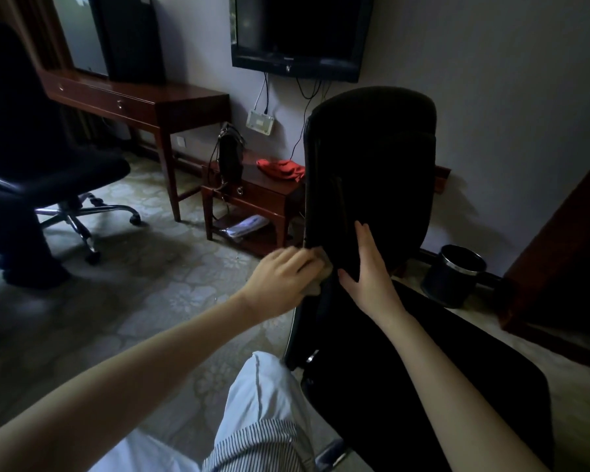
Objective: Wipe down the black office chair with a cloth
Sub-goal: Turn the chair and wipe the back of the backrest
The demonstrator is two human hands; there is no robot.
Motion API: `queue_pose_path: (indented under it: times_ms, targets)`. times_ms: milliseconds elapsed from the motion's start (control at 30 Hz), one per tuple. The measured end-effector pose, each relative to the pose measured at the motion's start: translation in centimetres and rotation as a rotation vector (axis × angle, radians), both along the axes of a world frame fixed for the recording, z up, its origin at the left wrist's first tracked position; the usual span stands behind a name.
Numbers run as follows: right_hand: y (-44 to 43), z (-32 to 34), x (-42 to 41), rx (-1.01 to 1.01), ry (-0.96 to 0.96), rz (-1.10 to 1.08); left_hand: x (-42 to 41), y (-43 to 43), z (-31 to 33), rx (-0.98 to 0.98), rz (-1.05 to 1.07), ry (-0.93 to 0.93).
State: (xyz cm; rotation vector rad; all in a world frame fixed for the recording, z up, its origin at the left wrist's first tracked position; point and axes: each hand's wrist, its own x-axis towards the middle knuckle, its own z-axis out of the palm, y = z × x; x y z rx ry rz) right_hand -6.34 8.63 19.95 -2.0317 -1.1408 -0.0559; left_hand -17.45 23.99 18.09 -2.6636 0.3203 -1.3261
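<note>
Nearest the camera, a knee in pale trousers [266, 390] points toward a black office chair [372, 172] just ahead, its seat [440, 386] low at right and its tall backrest standing upright beyond. Two bare forearms reach forward. On the left, the left hand [280, 277] is closed around a grey cloth [315, 277], pressing it against the backrest's left edge, low down near where backrest meets seat. Just to its right, the right hand [365, 267] lies flat with fingers together on the backrest's front, bracing it and holding nothing. That edge runs vertically upward from the cloth, so the unwiped length likely lies above the left hand. Counted: two office chairs, the second [24, 158] well apart at far left; one grey cloth; one red cloth [281, 169] on a low wooden table [263, 195]; one black waste bin [453, 274].
</note>
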Motion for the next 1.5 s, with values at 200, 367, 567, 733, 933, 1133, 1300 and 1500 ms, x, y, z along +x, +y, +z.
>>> queue_pose_path:
  times_ms: [200,367,567,733,933,1133,1300,1500]
  targets:
    - [0.2,-0.3,-0.5,0.011,0.027,-0.051,1.1,0.6,6.1,-0.055,0.062,-0.240]
    - [0.3,-0.3,-0.5,0.024,0.016,-0.040,1.8,-1.5,4.0,-0.027,0.214,-0.142]
    - [0.3,-0.5,-0.5,0.046,0.027,-0.037,2.3,-2.8,3.0,0.004,0.381,-0.177]
    - [0.5,-0.6,-0.4,0.046,-0.011,-0.053,1.1,-2.2,1.0,0.055,0.338,-0.159]
    - [0.5,-0.6,-0.6,0.028,-0.019,-0.076,-0.2,-1.5,-3.8,0.036,0.234,0.071]
    - [0.5,-0.9,-0.8,0.050,-0.017,-0.068,-1.8,-0.7,-5.6,-0.364,0.080,0.146]
    - [0.4,-0.5,-0.8,-0.062,-0.137,-0.104,-2.2,-3.2,-1.4,-1.289,0.178,-0.267]
    - [1.4,1.1,-0.4,-0.139,-1.028,-0.001,0.2,-5.3,-1.9,-1.764,0.195,-0.474]
